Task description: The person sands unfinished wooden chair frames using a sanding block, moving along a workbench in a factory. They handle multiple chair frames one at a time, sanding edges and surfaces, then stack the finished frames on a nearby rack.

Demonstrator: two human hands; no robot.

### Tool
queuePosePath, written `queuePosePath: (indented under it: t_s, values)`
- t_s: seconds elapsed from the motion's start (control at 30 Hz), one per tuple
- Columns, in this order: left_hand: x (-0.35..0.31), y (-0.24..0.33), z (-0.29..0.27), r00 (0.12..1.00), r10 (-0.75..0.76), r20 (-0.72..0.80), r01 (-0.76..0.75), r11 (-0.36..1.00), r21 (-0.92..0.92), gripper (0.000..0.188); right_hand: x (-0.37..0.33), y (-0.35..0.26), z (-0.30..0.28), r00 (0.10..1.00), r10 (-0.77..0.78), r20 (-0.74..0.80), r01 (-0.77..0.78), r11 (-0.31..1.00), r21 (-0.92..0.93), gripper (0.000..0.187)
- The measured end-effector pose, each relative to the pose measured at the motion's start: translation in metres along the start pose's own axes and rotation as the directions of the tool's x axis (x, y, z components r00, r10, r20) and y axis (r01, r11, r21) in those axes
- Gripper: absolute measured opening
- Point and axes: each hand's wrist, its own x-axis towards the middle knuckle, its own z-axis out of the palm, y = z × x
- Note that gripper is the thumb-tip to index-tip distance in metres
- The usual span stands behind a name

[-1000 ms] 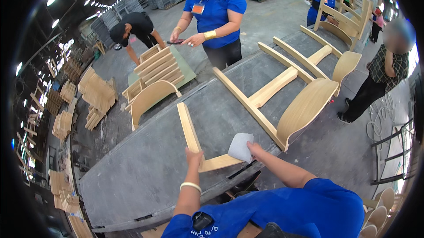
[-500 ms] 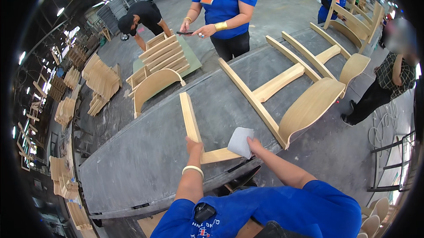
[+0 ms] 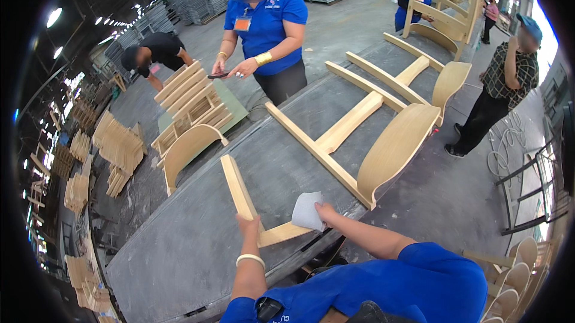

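An L-shaped wooden chair part [image 3: 238, 188] lies on the grey table near me, its long bar pointing away and its short arm reaching right. My left hand [image 3: 248, 225] is closed around the long bar close to the corner. In my right hand [image 3: 326, 214], the fingers pinch the edge of a pale grey sheet of sandpaper [image 3: 308, 210]. The sheet lies curved over the right end of the short arm and hides that end.
On the grey table [image 3: 179, 245], wooden chair frames with curved panels [image 3: 398, 152] stand to the right. Beyond the table, a curved wooden piece [image 3: 185, 149] leans by stacked slats [image 3: 185, 92]. A person in blue [image 3: 266, 29] holds a phone across from me; another person [image 3: 503, 77] stands at right.
The whole view has shifted, so the table and chair parts appear further left. My left hand keeps its hold on the bar, and the sandpaper stays at the short arm's end.
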Motion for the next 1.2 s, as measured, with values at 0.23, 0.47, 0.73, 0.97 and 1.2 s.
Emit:
queuePosePath:
  t_s: [0.23, 0.47, 0.73, 0.97, 1.2]
  values:
    - [-0.026, -0.041, -0.026, 0.83, -0.383, 0.405, 0.467, 0.875, -0.129, 0.066, 0.009, 0.006, -0.003, 0.995, 0.07, 0.072, -0.071, 0.997, 0.015, 0.055]
    - [-0.076, -0.071, -0.013, 0.81, -0.215, 0.545, 0.551, 0.596, -0.584, 0.059, -0.002, 0.002, -0.002, 0.995, 0.075, 0.071, -0.07, 0.995, -0.071, 0.057]
    - [-0.06, -0.08, -0.014, 0.808, -0.162, 0.567, 0.577, 0.414, -0.704, 0.05, -0.003, 0.001, 0.012, 0.981, 0.083, 0.178, -0.101, 0.99, 0.096, 0.05]
    - [-0.062, -0.082, -0.015, 0.811, -0.194, 0.553, 0.577, 0.425, -0.698, 0.053, 0.025, 0.012, 0.007, 0.985, 0.137, 0.104, -0.131, 0.99, -0.056, 0.054]
    - [-0.069, -0.082, -0.024, 0.844, -0.218, 0.49, 0.519, 0.557, -0.648, 0.055, 0.029, 0.021, 0.005, 0.986, 0.089, 0.141, -0.071, 0.989, -0.131, 0.054]
